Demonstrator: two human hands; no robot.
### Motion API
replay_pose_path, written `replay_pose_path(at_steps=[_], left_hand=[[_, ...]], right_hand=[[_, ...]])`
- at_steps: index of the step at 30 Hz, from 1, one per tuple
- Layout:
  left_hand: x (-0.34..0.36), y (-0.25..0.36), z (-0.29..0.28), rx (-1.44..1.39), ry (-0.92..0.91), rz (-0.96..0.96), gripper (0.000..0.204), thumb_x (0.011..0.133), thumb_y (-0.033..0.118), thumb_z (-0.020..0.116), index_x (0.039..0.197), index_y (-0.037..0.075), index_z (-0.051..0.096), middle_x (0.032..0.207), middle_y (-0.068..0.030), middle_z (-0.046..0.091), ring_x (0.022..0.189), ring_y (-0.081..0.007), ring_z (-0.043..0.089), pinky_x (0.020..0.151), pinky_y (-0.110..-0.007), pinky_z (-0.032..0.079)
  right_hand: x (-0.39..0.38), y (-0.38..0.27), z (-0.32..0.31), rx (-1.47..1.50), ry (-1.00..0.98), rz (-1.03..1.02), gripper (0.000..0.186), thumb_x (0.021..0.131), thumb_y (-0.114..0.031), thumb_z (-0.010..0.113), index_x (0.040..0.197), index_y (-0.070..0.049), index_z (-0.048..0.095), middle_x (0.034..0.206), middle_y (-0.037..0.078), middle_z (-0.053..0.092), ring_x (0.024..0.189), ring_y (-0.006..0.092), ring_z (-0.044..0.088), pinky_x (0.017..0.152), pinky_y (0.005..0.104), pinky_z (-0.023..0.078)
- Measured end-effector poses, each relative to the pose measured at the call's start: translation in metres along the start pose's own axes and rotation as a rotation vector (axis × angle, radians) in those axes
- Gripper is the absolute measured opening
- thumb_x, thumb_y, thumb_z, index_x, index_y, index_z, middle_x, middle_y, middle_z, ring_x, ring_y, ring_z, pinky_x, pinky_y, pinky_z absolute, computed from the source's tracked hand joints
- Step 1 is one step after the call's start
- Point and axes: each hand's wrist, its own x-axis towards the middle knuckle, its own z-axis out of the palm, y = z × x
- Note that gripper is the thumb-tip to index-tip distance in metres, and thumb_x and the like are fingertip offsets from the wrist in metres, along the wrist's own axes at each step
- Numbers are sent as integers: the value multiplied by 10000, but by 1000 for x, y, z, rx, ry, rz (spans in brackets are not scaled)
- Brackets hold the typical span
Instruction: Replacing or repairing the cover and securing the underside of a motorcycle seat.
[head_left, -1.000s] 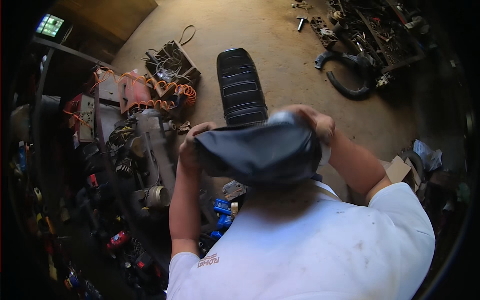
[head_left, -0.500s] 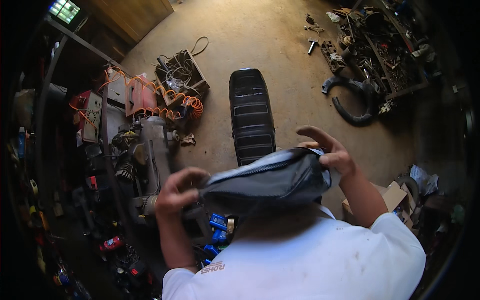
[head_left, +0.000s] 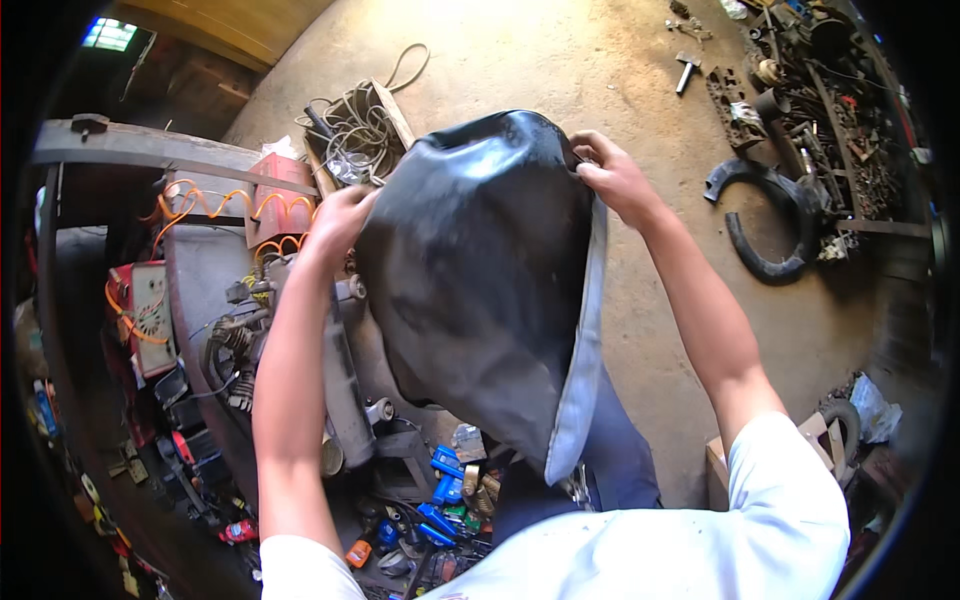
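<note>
A large sheet of black, glossy, leather-like material [head_left: 460, 280], shaped like a cover with a pale grey edge along its right side, hangs spread out in front of me. My left hand [head_left: 345, 215] grips its upper left edge with fingers closed. My right hand [head_left: 605, 175] pinches its upper right edge. Where I saw a long black padded seat on the floor earlier, the cover now blocks the view.
At left stand a compressor [head_left: 335, 370], a red machine [head_left: 135, 310], orange coiled hose [head_left: 205, 200] and a crate of cords [head_left: 390, 105]. At right lie black curved parts [head_left: 765, 270], metal clutter [head_left: 840, 130], a hammer [head_left: 685, 70] and cardboard [head_left: 720, 470]. Small tools fill the lower middle.
Both hands have moved up and outward from my body, and the bunched black material is now held up and opened out, covering the seat from view.
</note>
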Motion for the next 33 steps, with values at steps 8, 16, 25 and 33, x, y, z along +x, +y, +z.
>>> replay_pose_path(at_steps=[8, 16, 25, 33], left_hand=[[130, -202, 242, -863, -41, -331, 399, 1090, 362, 629, 1193, -8, 738, 1076, -43, 772, 899, -143, 719, 776, -309, 555], [74, -210, 198, -793, -215, -252, 445, 1115, 420, 548, 1315, 47, 686, 1318, -59, 720, 1181, -179, 678, 1024, -384, 505], [-75, -319, 222, -627, -487, -490, 428, 1015, 345, 703, 1339, 80, 614, 980, 28, 646, 820, -66, 589, 741, -260, 495], [-275, -357, 267, -492, -414, -496, 240, 1005, 195, 643, 1142, 5, 692, 825, -42, 664, 646, -153, 614, 588, -310, 527]], right_hand=[[80, 262, 6, 95, -53, 367, 442, 931, -25, 587, 1371, -16, 634, 1246, 121, 718, 1141, 207, 662, 1026, 344, 511], [61, 228, -8, -618, -153, 410, 507, 837, -162, 744, 1304, -16, 617, 1151, 281, 729, 1129, 397, 706, 943, 469, 560], [-202, 257, 48, -127, -108, 659, 659, 811, -2, 651, 1456, 47, 525, 1359, 156, 666, 1276, 250, 618, 1128, 379, 456], [-393, 206, 139, 340, 374, 1011, 416, 939, -157, 692, 1307, 22, 614, 1172, 112, 713, 1064, 234, 694, 952, 401, 574]])
